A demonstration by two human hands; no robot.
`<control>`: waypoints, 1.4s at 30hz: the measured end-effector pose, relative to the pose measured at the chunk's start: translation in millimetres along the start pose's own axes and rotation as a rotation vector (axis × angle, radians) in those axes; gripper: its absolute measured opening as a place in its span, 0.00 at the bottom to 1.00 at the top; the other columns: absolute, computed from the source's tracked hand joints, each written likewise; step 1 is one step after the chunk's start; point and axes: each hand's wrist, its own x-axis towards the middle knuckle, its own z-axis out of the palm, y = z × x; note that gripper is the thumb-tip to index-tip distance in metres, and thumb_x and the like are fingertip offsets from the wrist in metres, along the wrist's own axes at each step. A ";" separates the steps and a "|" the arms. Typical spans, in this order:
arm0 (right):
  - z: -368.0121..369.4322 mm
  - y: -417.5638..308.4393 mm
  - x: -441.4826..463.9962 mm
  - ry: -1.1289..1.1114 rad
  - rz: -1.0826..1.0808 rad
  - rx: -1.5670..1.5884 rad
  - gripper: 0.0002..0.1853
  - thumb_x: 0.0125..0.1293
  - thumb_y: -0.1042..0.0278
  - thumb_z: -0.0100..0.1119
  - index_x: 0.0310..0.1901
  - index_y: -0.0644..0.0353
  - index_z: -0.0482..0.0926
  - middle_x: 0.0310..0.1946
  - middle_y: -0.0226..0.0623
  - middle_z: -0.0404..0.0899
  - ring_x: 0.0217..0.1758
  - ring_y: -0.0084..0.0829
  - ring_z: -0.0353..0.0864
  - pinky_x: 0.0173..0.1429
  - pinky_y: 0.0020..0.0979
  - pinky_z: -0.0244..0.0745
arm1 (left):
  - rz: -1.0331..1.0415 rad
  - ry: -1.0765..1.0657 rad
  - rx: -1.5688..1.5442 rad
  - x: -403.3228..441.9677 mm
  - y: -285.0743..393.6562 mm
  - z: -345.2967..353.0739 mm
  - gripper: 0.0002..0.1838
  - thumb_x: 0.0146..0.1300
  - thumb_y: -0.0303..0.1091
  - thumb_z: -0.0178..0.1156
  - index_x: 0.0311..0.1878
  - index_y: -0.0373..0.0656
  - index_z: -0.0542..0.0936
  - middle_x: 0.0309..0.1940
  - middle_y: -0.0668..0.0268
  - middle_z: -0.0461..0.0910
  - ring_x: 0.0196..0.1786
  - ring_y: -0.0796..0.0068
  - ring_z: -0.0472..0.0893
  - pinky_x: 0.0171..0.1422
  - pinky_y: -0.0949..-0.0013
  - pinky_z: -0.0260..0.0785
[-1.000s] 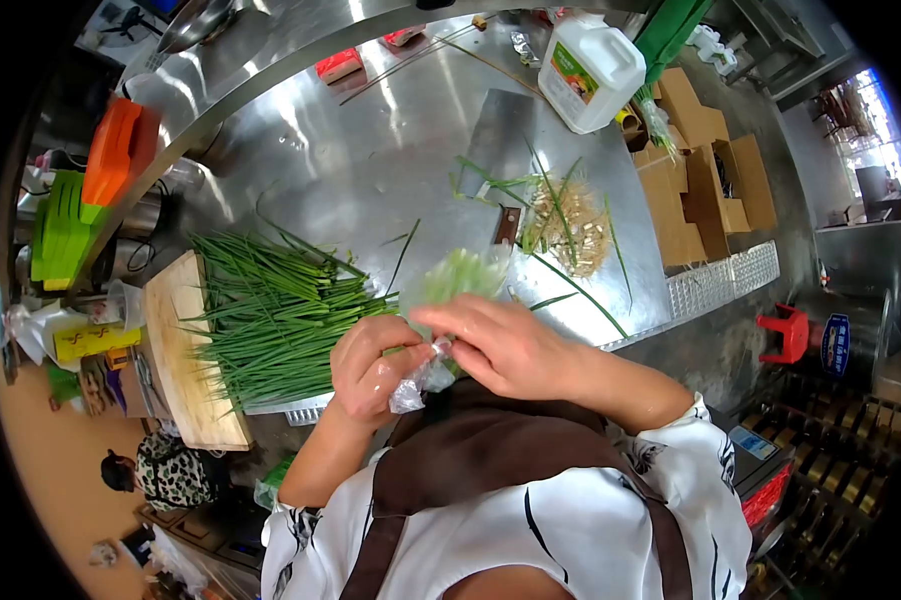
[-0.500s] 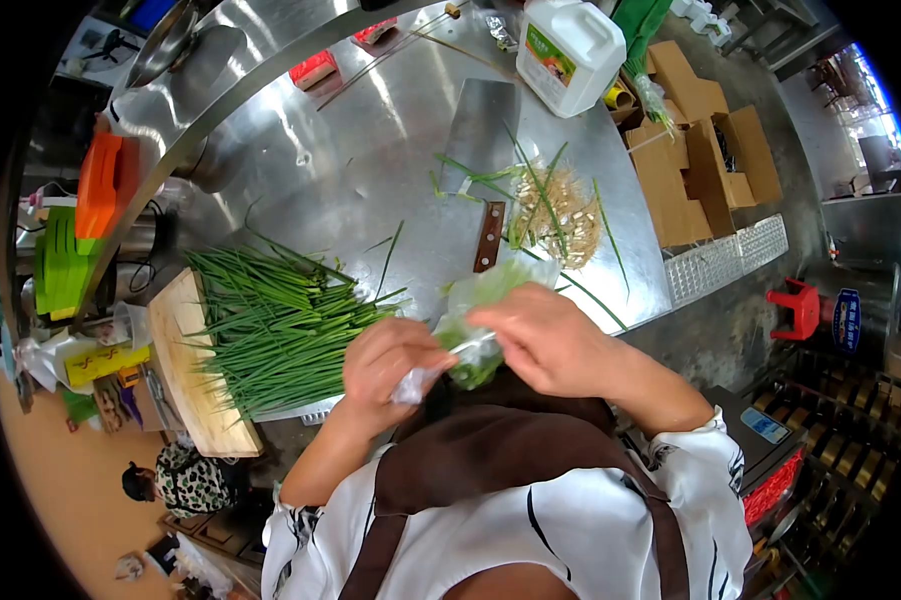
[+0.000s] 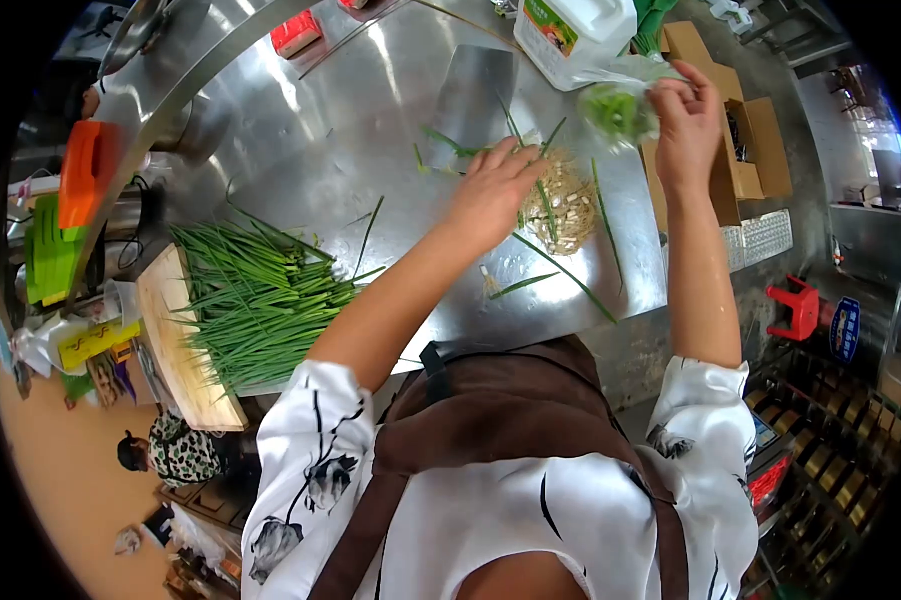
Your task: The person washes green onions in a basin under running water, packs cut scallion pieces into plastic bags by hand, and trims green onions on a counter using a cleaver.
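Note:
My left hand (image 3: 492,195) reaches over the steel table (image 3: 300,165), its fingers stretched out. It covers the handle end of the cleaver, whose wide blade (image 3: 478,85) lies flat; contact is unclear. Beside its fingertips is a pile of cut-off scallion roots (image 3: 565,215) with a few loose green stalks. In my right hand (image 3: 688,125) is the gathered top of a clear plastic bag (image 3: 618,115) with green vegetable pieces inside, held near the table's right edge. A large heap of green scallions (image 3: 270,305) lies at the left, partly by a wooden cutting board (image 3: 170,325).
A white jug (image 3: 575,40) stands at the table's far right. Cardboard boxes (image 3: 760,150) sit past the right edge, with a red stool (image 3: 792,308) farther off. A red packet (image 3: 295,35) lies at the back. Another person (image 3: 185,450) is at the lower left.
My right hand has carried the bag from near my apron to the far right. My left hand has let go of the bag and moved forward to the cleaver and roots.

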 end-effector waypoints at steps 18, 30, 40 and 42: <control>-69.8 25.9 -192.9 -0.827 0.115 -1.185 0.11 0.54 0.69 0.58 0.38 0.60 0.71 0.31 0.43 0.74 0.33 0.46 0.75 0.35 0.42 0.69 | -0.028 0.396 -0.044 -37.6 -38.8 -102.4 0.13 0.45 0.19 0.63 0.36 0.43 0.80 0.31 0.62 0.78 0.40 0.61 0.77 0.51 0.60 0.69; -1.0 -89.7 -149.6 -1.041 0.790 -0.742 0.04 0.51 0.78 0.55 0.25 0.63 0.69 0.16 0.23 0.64 0.22 0.13 0.61 0.25 0.19 0.58 | -0.774 0.220 0.355 -297.8 -24.0 -144.9 0.34 0.52 0.30 0.62 0.62 0.37 0.59 0.62 0.49 0.59 0.65 0.47 0.58 0.68 0.49 0.45; 173.4 -14.8 -225.0 -1.231 -0.076 -0.750 0.16 0.53 0.62 0.62 0.40 0.61 0.75 0.36 0.41 0.74 0.33 0.41 0.77 0.38 0.36 0.72 | -2.028 0.928 -1.177 -380.4 -13.2 -96.4 0.49 0.55 0.60 0.56 0.69 0.40 0.45 0.63 0.48 0.54 0.61 0.59 0.61 0.57 0.62 0.62; 156.1 12.9 -225.0 -1.089 -0.327 -1.040 0.19 0.51 0.63 0.63 0.44 0.62 0.73 0.42 0.44 0.72 0.40 0.42 0.77 0.41 0.38 0.73 | -1.924 0.508 -1.117 -396.4 -27.0 -98.9 0.49 0.54 0.59 0.57 0.68 0.39 0.49 0.61 0.48 0.58 0.60 0.60 0.62 0.57 0.60 0.61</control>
